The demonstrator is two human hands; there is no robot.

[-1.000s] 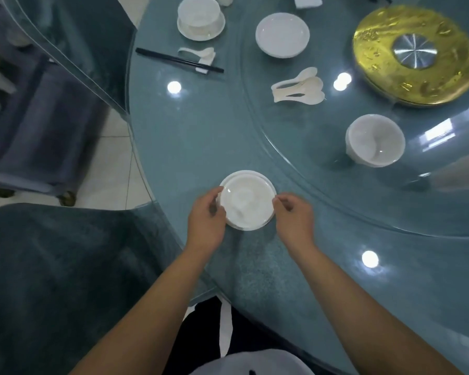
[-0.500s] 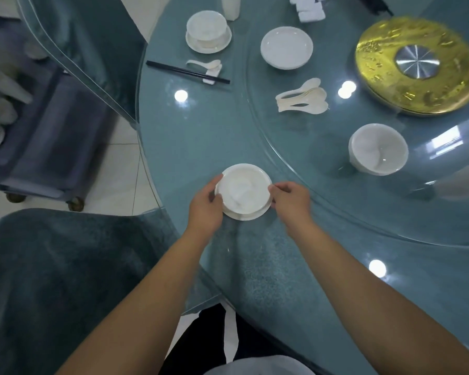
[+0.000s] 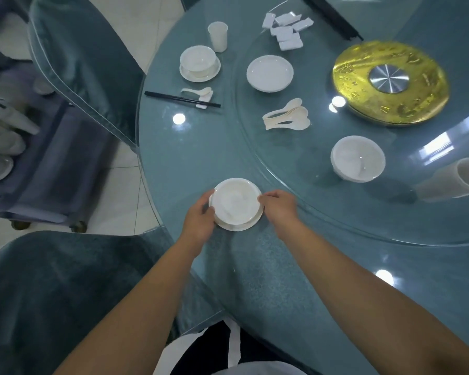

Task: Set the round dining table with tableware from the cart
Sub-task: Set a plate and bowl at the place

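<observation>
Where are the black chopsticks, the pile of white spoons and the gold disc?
black chopsticks (image 3: 182, 99): head view, mid-length of the pair.
pile of white spoons (image 3: 287, 119): head view, the overlapping handles.
gold disc (image 3: 417, 85): head view, gold ring.

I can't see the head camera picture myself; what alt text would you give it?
Seen from above, a person's left hand and right hand hold a white bowl on a saucer at the near edge of a round glass table. Farther off lie a finished place setting with chopsticks, a pile of spoons and a gold turntable hub.
</observation>
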